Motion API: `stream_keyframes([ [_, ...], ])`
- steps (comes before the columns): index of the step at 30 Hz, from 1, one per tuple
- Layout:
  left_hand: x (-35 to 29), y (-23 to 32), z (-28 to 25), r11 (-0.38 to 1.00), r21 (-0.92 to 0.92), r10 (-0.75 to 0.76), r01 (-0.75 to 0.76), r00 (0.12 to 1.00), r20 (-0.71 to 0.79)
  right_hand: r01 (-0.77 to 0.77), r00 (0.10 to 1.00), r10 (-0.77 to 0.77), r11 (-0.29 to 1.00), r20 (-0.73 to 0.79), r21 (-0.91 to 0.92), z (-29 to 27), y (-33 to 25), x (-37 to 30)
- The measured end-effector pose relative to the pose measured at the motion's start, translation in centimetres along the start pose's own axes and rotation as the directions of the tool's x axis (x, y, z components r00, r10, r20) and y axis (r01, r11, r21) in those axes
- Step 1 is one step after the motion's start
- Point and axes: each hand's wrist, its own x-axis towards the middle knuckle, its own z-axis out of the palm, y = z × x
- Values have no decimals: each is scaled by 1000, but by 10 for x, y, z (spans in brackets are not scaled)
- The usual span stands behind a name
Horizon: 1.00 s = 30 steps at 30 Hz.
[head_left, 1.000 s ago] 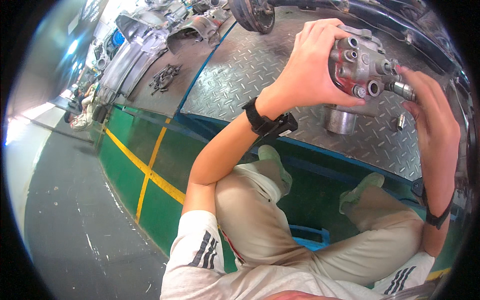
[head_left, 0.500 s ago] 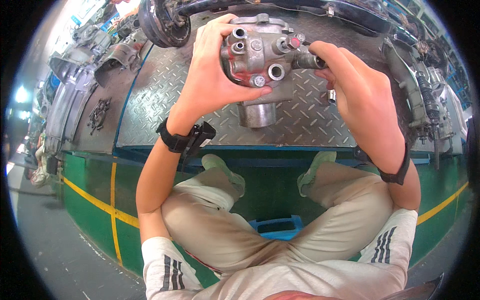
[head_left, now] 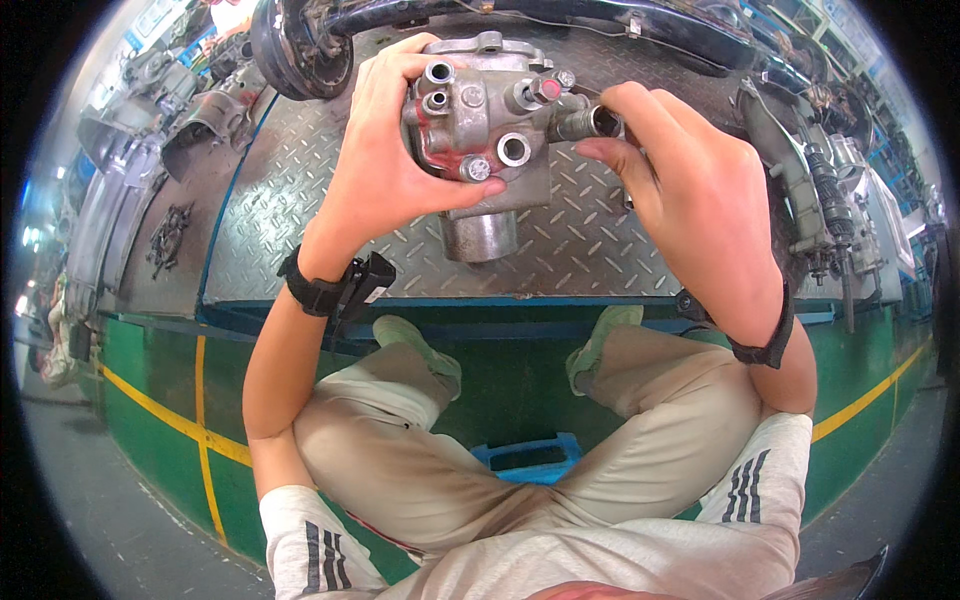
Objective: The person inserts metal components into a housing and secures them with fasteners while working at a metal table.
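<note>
A grey cast-metal housing [head_left: 487,112], with several round ports and bolts and some red smears, is tilted up over the plate bench. My left hand [head_left: 385,150] grips its left side, fingers behind and thumb along the lower front. A wide cylinder [head_left: 480,236] projects from its bottom. On the right side sticks out a ribbed tubular fitting [head_left: 580,124] with an open dark end. My right hand [head_left: 690,170] closes on that end, index finger over the top and thumb at its underside. The remaining right fingers are curled and partly hidden.
A diamond-plate bench top [head_left: 330,240] lies beneath. Along its far edge runs a black axle-like shaft with a drum [head_left: 300,50]. Gearbox casings [head_left: 215,115] stand at left near a heap of small dark parts [head_left: 170,238]. A geared shaft [head_left: 832,205] lies at right.
The whole scene has shifted slightly left in view. My right thumb has come in under the fitting's open end. My left hand keeps its hold on the housing.
</note>
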Motion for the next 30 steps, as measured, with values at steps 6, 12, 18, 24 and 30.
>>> stream_keyframes([
  [6,-3,-2,0,1000,-6,27,-27,999,-32,103,991,-95,991,-95,86,3,2,3],
  [12,1,0,4,999,6,34,-34,999,-25,7,1000,-6,998,23,-62,2,9,1],
  [18,5,-3,5,996,40,78,-76,996,-37,196,974,-198,980,-111,-35,-2,9,7],
  [24,1,2,-2,999,-6,53,-53,998,-35,-19,999,20,999,-30,49,-5,-11,5],
  [30,4,0,0,998,-3,57,-57,997,-50,-46,997,52,992,49,-120,2,1,5],
])
